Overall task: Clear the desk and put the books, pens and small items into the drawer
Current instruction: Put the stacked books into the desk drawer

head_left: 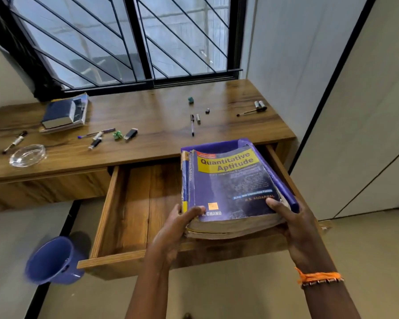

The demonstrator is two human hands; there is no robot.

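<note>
The book stack [230, 187] (worn, loose covers) hangs over the open drawer [134, 203], grasped at its near corners by left hand [177, 226] and right hand [293, 222] fingers. Risk: lower volumes slipping out during lowering.

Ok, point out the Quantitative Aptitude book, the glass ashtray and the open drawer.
Quantitative Aptitude book [233, 180]: head view, front cover.
Glass ashtray [27, 155]: head view, bowl centre.
Open drawer [143, 203]: head view, bare bottom panel.
</note>
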